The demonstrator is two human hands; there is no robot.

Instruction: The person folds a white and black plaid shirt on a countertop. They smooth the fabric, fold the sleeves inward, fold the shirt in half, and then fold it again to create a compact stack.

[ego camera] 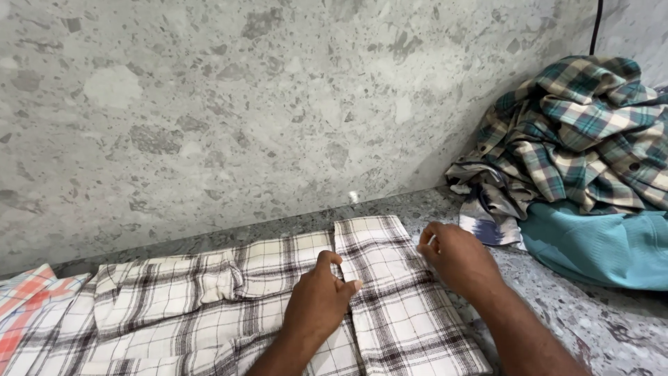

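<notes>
A heap of green plaid shirts point(584, 132) atop teal cloth point(598, 247); orange checked fabric point(28, 296), possibly another shirt, far left.

Single head-worn view, looking steeply down and forward from close above a speckled stone counter point(598, 327). It faces a grey terrazzo wall point(243, 104) at the far side. Both forearms enter from the near edge; a clothes pile point(584, 139) fills the far right corner.

Two hands point(390, 278), three plaid shirts point(209, 299), one teal garment point(598, 244).
</notes>
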